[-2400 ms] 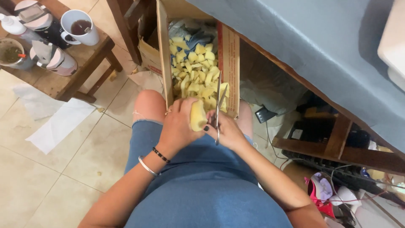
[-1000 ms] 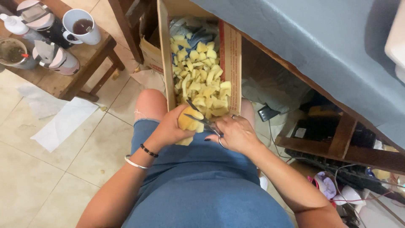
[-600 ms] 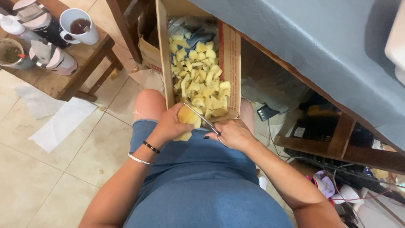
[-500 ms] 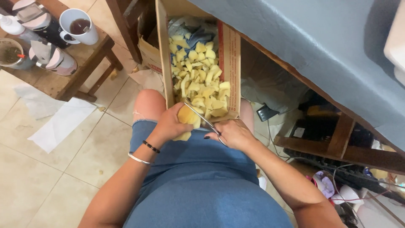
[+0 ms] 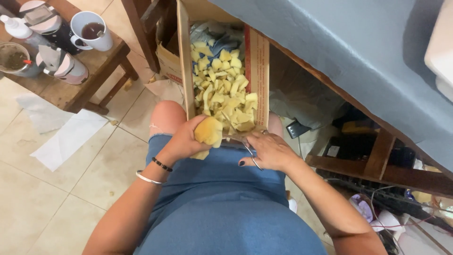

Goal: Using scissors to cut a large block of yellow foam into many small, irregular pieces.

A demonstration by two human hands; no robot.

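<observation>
I sit with an open cardboard box (image 5: 257,61) resting on my knees, filled with several cut yellow pieces (image 5: 222,89). My left hand (image 5: 181,141) grips a larger yellow spongy chunk (image 5: 209,131) at the box's near end. My right hand (image 5: 270,151) rests on my blue-clad lap just right of it, closed on metal scissors (image 5: 250,154). Only the scissors' loops and a bit of metal show under the fingers. The two hands are a little apart.
A low wooden bench (image 5: 71,89) at the upper left carries a white mug (image 5: 92,30), bottles and a bowl. A sheet of paper (image 5: 71,137) lies on the tiled floor. A blue-covered table (image 5: 354,61) and a wooden shelf with cables (image 5: 377,163) stand on the right.
The scissors were up against the yellow chunk, cutting it. Now my right hand has dropped to my lap with them, and my left hand has turned the chunk toward the box's edge.
</observation>
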